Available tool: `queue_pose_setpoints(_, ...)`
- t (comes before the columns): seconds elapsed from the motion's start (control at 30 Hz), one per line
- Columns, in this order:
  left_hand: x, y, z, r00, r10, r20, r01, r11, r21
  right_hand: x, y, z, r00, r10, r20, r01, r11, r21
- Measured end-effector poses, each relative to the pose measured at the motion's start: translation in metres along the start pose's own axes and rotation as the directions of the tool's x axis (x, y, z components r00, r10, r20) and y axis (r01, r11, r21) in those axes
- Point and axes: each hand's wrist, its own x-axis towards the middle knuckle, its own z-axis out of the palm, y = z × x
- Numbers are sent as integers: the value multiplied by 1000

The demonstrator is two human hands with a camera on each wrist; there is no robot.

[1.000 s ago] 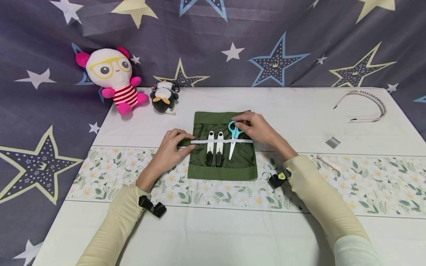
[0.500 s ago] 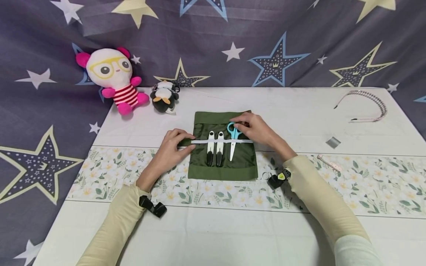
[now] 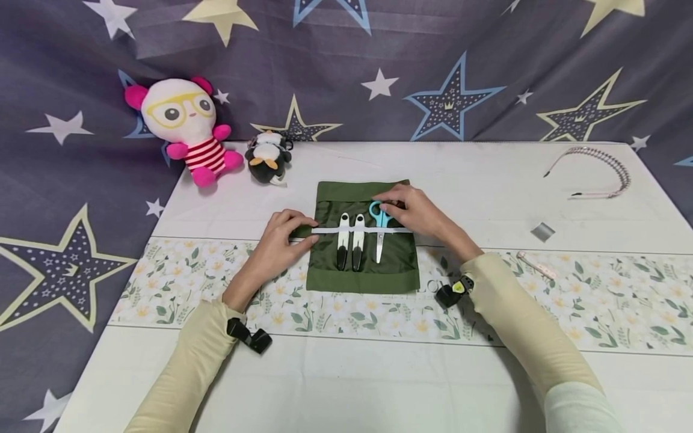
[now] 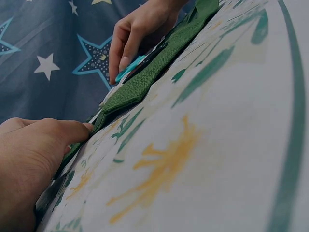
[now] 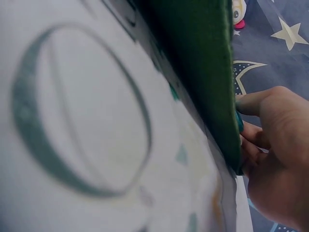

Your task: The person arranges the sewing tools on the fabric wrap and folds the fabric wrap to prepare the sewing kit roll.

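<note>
A dark green fabric tool roll [image 3: 363,281] lies unrolled, with a white elastic band [image 3: 326,230] across its middle. Two slim white tools with black ends, a left one [image 3: 343,240] and a right one [image 3: 358,242], sit under the band. To their right, scissors [image 3: 379,245] with light blue handles pass beneath it, blades toward the person. My right hand [image 3: 414,209] pinches the scissors' handle. My left hand [image 3: 278,243] rests thumb and fingertips apart on the roll's left edge, beside a green strap [image 3: 301,231]. In the right wrist view, the roll's raised edge [image 5: 212,87] hides most of the scissors.
A pink and white plush toy [image 3: 184,129] and a penguin plush [image 3: 267,157] sit at the back left. On the right lie a headband [image 3: 619,168], a grey square [image 3: 542,231] and a pale pink hair clip [image 3: 536,265]. Small rings [image 3: 433,286] lie near the roll's lower right.
My right hand has slid the scissors slightly toward the person under the band, turning the blades more upright in view. The left hand has stayed at the roll's edge.
</note>
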Motion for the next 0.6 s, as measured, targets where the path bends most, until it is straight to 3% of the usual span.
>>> queue_pose_setpoints(0.6, 0, 0, 0, 1000, -2, 2, 2, 1000, -12, 0, -1, 1, 999, -32, 20, 34, 997, -67)
